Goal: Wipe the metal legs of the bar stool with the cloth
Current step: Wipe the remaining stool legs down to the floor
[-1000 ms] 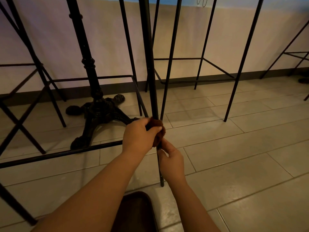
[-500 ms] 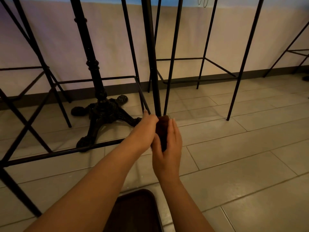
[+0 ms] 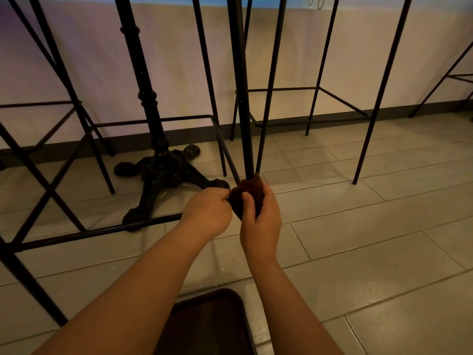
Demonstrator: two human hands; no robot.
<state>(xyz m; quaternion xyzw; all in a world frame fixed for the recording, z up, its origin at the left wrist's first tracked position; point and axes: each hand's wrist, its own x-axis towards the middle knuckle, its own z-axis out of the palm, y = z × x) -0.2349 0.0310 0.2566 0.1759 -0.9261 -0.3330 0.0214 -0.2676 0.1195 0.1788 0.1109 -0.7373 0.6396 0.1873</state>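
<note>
Cloth (image 3: 247, 195) now sits bunched in my right hand (image 3: 260, 221), wrapped about the lower part of the near stool leg (image 3: 242, 98); half a second ago my right palm lay flat against it with fingers straight, and a second ago that hand was lower on the leg, beneath the cloth. My right fingers and thumb are now curled round the cloth. My left hand (image 3: 208, 212) has shifted slightly left; its fingers are curled and pinch the cloth's left edge. I judge the grip is being reset for another stroke along this leg, so the wiping is under way, not finished.

The cloth is dark brown, soft and fuzzy, crumpled into a lump. The leg is a thin, straight black metal rod with a smooth finish; a thinner rod (image 3: 268, 98) runs just to its right. Far left stands an ornate cast table base (image 3: 163, 172), black, with splayed feet. The floor (image 3: 358, 239) is pale, smooth tile. A dark tray (image 3: 212, 321) with rounded corners lies near, between my forearms.
</note>
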